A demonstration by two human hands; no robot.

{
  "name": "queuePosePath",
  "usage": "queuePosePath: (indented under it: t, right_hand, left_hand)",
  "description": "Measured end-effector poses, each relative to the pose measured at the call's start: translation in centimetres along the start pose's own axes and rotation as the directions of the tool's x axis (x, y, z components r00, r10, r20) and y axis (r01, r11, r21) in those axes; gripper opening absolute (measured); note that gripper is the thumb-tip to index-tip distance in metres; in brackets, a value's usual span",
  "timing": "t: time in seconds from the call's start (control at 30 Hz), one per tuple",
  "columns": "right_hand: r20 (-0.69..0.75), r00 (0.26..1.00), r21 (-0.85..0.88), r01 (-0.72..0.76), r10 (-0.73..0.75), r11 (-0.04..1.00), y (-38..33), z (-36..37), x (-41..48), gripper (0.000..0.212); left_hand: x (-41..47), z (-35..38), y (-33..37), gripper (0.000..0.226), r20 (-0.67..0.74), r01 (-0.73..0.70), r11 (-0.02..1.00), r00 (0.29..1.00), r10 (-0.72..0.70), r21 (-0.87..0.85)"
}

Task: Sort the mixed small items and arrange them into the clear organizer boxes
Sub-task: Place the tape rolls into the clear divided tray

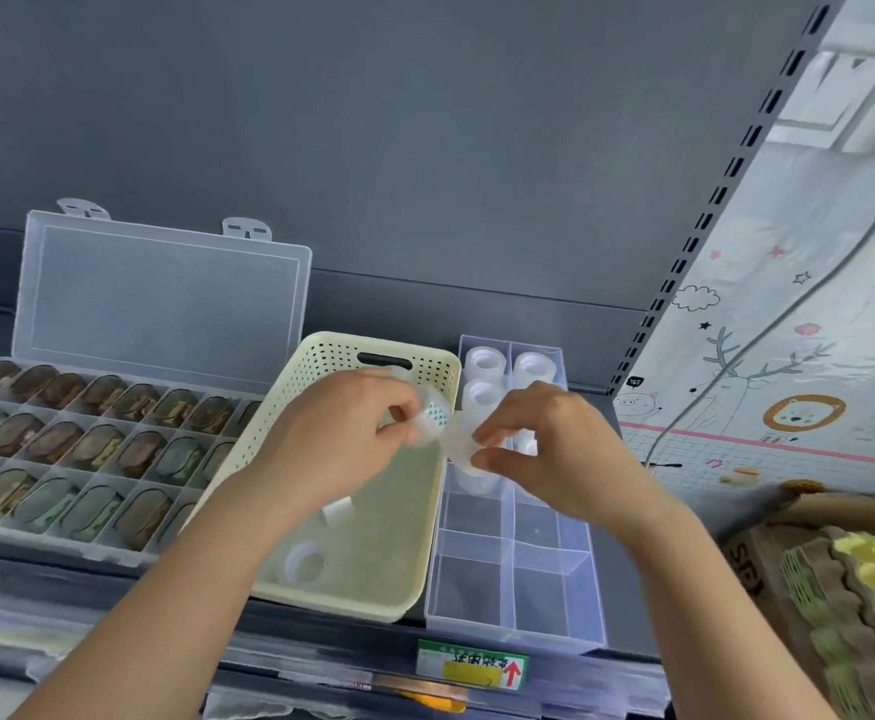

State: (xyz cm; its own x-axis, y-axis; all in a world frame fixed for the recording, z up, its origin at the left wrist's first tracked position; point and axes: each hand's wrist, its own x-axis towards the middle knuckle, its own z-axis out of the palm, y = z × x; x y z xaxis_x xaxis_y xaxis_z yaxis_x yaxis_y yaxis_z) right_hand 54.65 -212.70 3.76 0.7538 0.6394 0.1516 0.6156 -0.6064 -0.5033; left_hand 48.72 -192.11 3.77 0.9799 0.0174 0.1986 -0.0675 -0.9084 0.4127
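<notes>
Dark grey back panel point(425, 148) behind dark shelf point(630, 589). Black slotted upright point(726, 179) at right. Pale cartoon floor mat point(788, 366) beyond, grey cable point(768, 330) across it. Green price label point(474, 665) on shelf edge. Even, soft light.

Clear divided box point(539, 600): right of cream basket point(388, 537), far cells holding upright white rolls point(484, 362)
Loose rolls point(304, 563): two in basket
Held rolls point(432, 418): two, translucent, over basket's right edge
</notes>
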Motion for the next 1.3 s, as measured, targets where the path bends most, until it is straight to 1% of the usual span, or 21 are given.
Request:
queuePosePath:
  t: [0.13, 0.23, 0.3, 0.4, 0.43, 0.63, 0.73, 0.8, 0.9, 1.0, 1.07, 1.1, 1.17, 1.3]
  right_hand:
    - [0.028, 0.995, -0.062, -0.091, 0.093, 0.994, 1.2, -2.4, -2.0, 0.008]
    - [0.099, 0.981, -0.159, -0.150, 0.167, 0.976, 1.6, -2.9, -3.2, 0.008]
    - [0.149, 0.968, -0.245, -0.164, 0.204, 0.955, 1.8, -2.6, -3.6, 0.007]
    - [0.167, 0.958, -0.309, -0.173, 0.232, 0.935, 2.0, -1.9, -4.1, 0.005]
    - [0.168, 0.957, -0.319, -0.174, 0.236, 0.932, 2.1, -1.6, -4.1, 0.005]
    - [0.184, 0.950, -0.362, -0.173, 0.252, 0.916, 2.8, 0.5, -4.0, 0.009]
    - [0.186, 0.947, -0.397, -0.170, 0.260, 0.902, 3.1, 1.2, -3.8, 0.012]
    - [0.189, 0.949, -0.437, -0.151, 0.254, 0.887, 3.3, 1.6, -3.6, 0.014]
    - [0.199, 0.949, -0.446, -0.135, 0.245, 0.885, 3.3, 2.1, -3.2, 0.014]
    - [0.241, 0.932, -0.448, -0.142, 0.272, 0.883, 3.3, 2.1, -3.0, 0.015]
    - [0.269, 0.919, -0.459, -0.140, 0.288, 0.877, 3.5, 2.3, -3.0, 0.010]
    - [0.269, 0.917, -0.467, -0.142, 0.293, 0.873, 3.5, 2.4, -3.0, 0.010]
    - [0.258, 0.916, -0.472, -0.160, 0.309, 0.867, 3.5, 2.6, -3.0, 0.022]
    - [0.233, 0.922, -0.457, -0.178, 0.310, 0.871, 3.3, 2.5, -2.9, 0.014]
  left_hand:
    - [0.3, 0.8, 2.3, 0.010, 0.158, -0.096, 0.994, 0.982, 0.102, -0.044]
    - [0.7, 2.2, 3.4, 0.014, 0.288, -0.191, 0.981, 0.942, 0.174, 0.033]
    - [0.9, 3.2, 3.9, 0.018, 0.339, -0.260, 0.960, 0.917, 0.212, 0.104]
    - [1.0, 4.9, 4.0, 0.030, 0.371, -0.337, 0.921, 0.895, 0.249, 0.196]
    - [1.0, 5.4, 3.9, 0.031, 0.372, -0.362, 0.904, 0.890, 0.263, 0.226]
    - [0.7, 7.3, 3.4, 0.024, 0.370, -0.496, 0.807, 0.850, 0.374, 0.322]
    - [0.7, 7.8, 3.2, 0.025, 0.362, -0.513, 0.771, 0.848, 0.387, 0.379]
    - [0.8, 8.0, 3.2, 0.026, 0.364, -0.513, 0.761, 0.849, 0.382, 0.397]
    - [1.1, 8.1, 3.2, 0.029, 0.378, -0.514, 0.748, 0.849, 0.370, 0.421]
    - [1.4, 8.1, 3.2, 0.029, 0.399, -0.511, 0.752, 0.846, 0.355, 0.415]
    - [1.4, 8.2, 3.1, 0.032, 0.416, -0.516, 0.754, 0.839, 0.350, 0.406]
    - [1.4, 8.2, 3.1, 0.033, 0.426, -0.518, 0.754, 0.836, 0.346, 0.404]
    - [1.4, 8.3, 3.2, 0.034, 0.434, -0.520, 0.759, 0.832, 0.346, 0.392]
    - [1.4, 8.2, 3.6, 0.029, 0.456, -0.514, 0.770, 0.828, 0.328, 0.379]
